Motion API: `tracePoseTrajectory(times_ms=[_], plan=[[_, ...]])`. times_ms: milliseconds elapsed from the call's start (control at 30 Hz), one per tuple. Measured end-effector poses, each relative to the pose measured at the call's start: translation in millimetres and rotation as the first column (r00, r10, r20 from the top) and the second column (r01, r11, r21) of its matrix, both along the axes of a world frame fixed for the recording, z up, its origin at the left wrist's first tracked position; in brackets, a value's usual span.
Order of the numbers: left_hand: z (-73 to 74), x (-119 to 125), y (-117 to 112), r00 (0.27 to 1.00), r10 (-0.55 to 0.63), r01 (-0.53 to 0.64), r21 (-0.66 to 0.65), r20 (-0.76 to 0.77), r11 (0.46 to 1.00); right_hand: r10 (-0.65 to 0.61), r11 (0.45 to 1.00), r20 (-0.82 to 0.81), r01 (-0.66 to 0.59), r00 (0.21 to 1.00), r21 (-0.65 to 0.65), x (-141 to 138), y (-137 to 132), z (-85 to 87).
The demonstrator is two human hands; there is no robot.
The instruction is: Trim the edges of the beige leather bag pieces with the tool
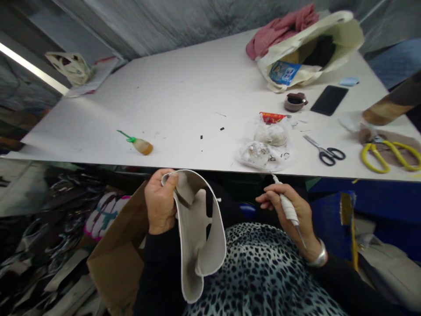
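Grey leather piece (pixel 197 228) pinched in left hand (pixel 160 202), right hand (pixel 289 210) gripping awl (pixel 287 206).

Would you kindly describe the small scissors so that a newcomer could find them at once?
On the white table, look toward its right front edge, past the clear bags. The scissors lie flat there, left of the shears; theirs are the small black handles, not the big yellow ones.

The worktop (pixel 197 87) is white, with a pink cloth (pixel 279 26) and cream bag (pixel 348 35) at one o'clock, a black phone (pixel 329 100) at two, black scissors (pixel 325 152) and yellow scissors (pixel 391 156) at three, an amber bottle (pixel 142 145) with green cap (pixel 130 139) at nine, and at six a pale grey piece (pixel 197 228), white-handled tool (pixel 288 207) and black-spotted blue-grey garment (pixel 263 272).
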State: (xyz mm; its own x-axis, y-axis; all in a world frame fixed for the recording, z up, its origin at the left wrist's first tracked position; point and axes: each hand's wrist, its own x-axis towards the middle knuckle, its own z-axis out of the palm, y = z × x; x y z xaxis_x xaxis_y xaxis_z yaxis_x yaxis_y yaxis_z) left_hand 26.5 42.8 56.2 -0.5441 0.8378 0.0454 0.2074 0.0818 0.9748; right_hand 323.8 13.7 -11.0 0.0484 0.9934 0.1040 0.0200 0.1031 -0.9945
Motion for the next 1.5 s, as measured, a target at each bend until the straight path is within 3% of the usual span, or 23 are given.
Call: tracePoseTrajectory(times_ms=[100, 200, 367, 467, 567, 667, 833, 1167, 1300, 1500], plan=[[16.2, -19, -18, 0.966, 0.209, -0.196, 0.098, -0.152, 0.976, 0.105, 0.994, 0.006, -0.105, 0.994, -0.038, -6, 1, -1.9], [19.9, -24, -33, 0.899, 0.366, -0.343, 0.132, -0.239, 0.930, 0.196, 0.980, 0.067, -0.193, 0.978, -0.058, -13, 0, -3.4], [15.4, -19, -39, 0.810, 0.476, -0.417, 0.234, -0.342, 0.878, 0.371, 0.928, 0.166, -0.370, 0.914, -0.035, -27, -8, 0.3], [24.9, -11, -34, 0.767, 0.559, -0.470, 0.317, -0.314, 0.824, 0.452, 0.888, 0.180, -0.460, 0.874, 0.001, -34, -12, 5.8], [38.8, 1, -30, 0.722, 0.616, -0.545, 0.290, -0.316, 0.787, 0.432, 0.893, 0.226, -0.449, 0.873, 0.031, -40, -13, 12.0], [42.4, 11, -28, 0.704, 0.612, -0.533, 0.301, -0.361, 0.790, 0.357, 0.919, 0.305, -0.390, 0.883, 0.055, -47, -13, 16.4], [27.8, 22, -21, 0.696, 0.625, -0.372, 0.566, -0.354, 0.735, 0.207, 0.967, 0.394, -0.249, 0.896, 0.058, -55, -13, 14.4], [18.6, 34, -23, 0.799, 0.532, -0.313, 0.560, -0.282, 0.767, 0.092, 0.986, 0.478, -0.148, 0.873, 0.081, -55, -12, 6.6], [8.5, 29, -30, 0.842, 0.493, -0.365, 0.441, -0.220, 0.820, 0.133, 0.975, 0.493, -0.203, 0.860, 0.090, -50, -15, 1.7], [-19.1, 6, -53, 0.905, 0.418, -0.395, 0.197, -0.086, 0.897, 0.150, 0.969, 0.486, -0.225, 0.861, 0.100, -41, -18, -3.4]])
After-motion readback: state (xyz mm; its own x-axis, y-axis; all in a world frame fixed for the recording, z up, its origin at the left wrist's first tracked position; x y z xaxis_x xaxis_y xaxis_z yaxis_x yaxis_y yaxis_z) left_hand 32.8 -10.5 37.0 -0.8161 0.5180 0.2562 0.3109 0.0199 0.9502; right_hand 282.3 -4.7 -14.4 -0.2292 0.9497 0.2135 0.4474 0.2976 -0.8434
